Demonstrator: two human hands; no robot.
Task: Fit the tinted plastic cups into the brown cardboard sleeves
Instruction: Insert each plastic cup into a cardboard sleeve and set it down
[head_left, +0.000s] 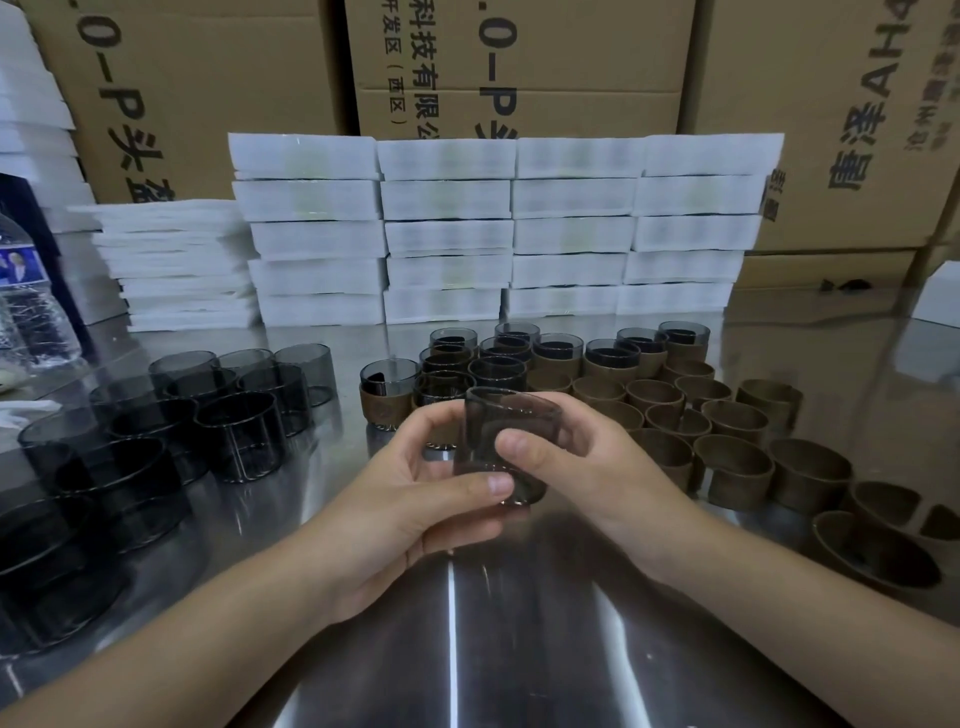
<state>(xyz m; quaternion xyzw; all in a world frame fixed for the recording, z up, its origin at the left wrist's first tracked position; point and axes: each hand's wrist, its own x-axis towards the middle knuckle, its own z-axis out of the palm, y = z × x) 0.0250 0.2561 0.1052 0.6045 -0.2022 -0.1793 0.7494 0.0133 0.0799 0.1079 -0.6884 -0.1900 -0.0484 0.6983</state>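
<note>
Left hand (415, 499) and right hand (587, 467) grip one tinted cup (514, 415); sleeved cups (556, 358) done mid tabletop (519, 623), many bare cups (239, 431) and empty sleeves (732, 467) remain.

Dim; glare streaks on table (452, 623); edges warped

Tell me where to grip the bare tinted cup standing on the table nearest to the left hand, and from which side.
Probably its side wall, from its right. The cup stands upright, mouth up; other cups crowd its left and back, while bare table lies on that free side.
</note>
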